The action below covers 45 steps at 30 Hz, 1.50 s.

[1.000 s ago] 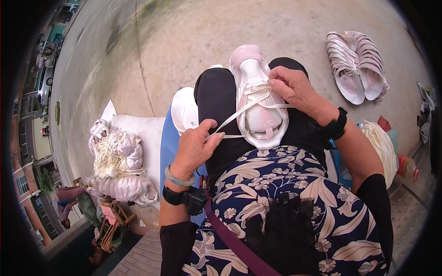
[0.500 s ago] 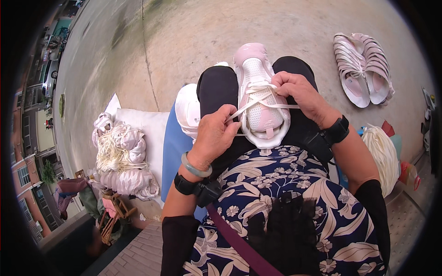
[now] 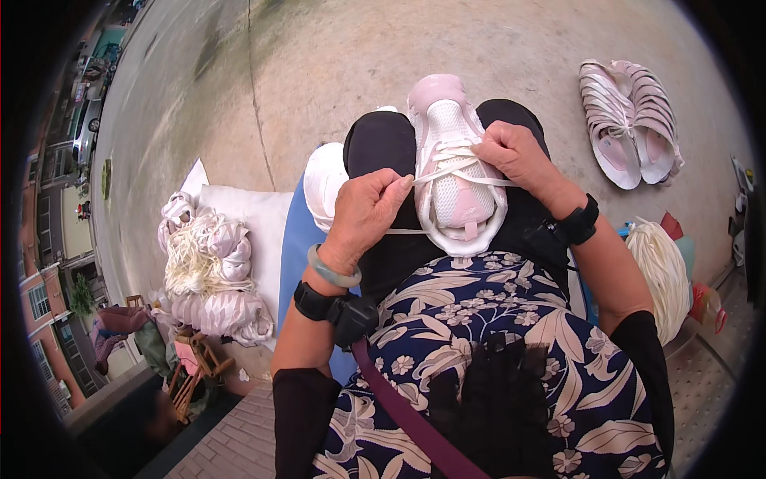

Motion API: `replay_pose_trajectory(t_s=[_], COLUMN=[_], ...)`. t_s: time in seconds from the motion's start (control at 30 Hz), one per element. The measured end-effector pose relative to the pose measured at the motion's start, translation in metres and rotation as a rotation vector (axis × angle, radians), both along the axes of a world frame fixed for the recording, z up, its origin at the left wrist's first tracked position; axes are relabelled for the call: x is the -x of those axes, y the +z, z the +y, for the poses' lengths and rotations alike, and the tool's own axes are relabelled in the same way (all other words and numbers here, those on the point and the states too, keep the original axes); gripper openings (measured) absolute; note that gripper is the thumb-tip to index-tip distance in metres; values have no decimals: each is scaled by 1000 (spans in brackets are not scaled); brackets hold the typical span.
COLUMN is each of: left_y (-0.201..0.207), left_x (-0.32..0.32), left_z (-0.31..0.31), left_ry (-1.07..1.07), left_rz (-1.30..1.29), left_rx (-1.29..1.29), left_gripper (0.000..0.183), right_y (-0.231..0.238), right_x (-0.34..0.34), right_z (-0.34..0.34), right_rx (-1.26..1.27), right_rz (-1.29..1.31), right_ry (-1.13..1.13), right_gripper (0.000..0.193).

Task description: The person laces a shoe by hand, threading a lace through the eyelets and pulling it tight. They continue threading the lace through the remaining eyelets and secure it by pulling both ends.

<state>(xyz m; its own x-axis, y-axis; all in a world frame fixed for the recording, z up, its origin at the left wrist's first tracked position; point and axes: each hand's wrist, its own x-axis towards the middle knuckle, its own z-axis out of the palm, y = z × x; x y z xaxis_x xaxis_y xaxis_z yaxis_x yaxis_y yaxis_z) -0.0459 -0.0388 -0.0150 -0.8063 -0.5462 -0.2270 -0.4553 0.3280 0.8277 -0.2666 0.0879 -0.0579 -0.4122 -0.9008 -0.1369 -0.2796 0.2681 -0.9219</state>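
Observation:
A pink and white sneaker (image 3: 458, 195) lies between my thighs with its toe pointing away from me. White shoelace (image 3: 454, 169) crosses over its tongue and runs out to both sides. On the shoe's left, my left hand (image 3: 369, 209) pinches one lace strand between thumb and fingers. My right hand (image 3: 523, 160) is closed on lace at the right edge of the eyelets, its fingertips against the shoe. From that side another stretch of lace passes under the right hand. A second white shoe (image 3: 323, 188) sits left of my left thigh, partly hidden.
Bundled pink and white shoe uppers with loose laces (image 3: 209, 255) lie on a white sheet (image 3: 267, 214) at left. More tied uppers (image 3: 630, 120) rest on the concrete at far right. A hank of cream laces (image 3: 658, 275) is beside my right arm; a wooden stool (image 3: 195, 375) stands lower left.
My left hand has drawn slightly down and left, its fingers closing more tightly and pulling the lace outward. My right hand has barely moved and stays at the eyelets.

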Motion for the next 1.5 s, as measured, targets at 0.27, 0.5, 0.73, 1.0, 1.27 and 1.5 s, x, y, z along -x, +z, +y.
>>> replay_pose_trajectory(t_s=[0.27, 0.5, 0.73, 1.0, 1.27, 1.5], left_y=[9, 42, 11, 7, -4, -7], left_x=[-5, -46, -53, 10, 13, 22], left_z=[4, -30, -21, 13, 35, 40], left_ry=[138, 227, 42, -246, -169, -248], left_rz=[137, 199, 66, 98, 103, 80], left_rx=[-104, 27, 165, 628, 182, 369], left_gripper=[11, 12, 10, 40, 55, 60], right_y=[-5, -4, -11, 11, 9, -7], right_x=[-7, -12, -11, -10, -25, -4], right_z=[2, -2, -2, 28, 45, 44], right_rx=[42, -10, -3, 71, 184, 216], right_rz=[163, 132, 132, -114, 726, 758], right_ry=[-16, -62, -74, -60, 140, 228], right_gripper=[28, 30, 28, 32, 45, 42])
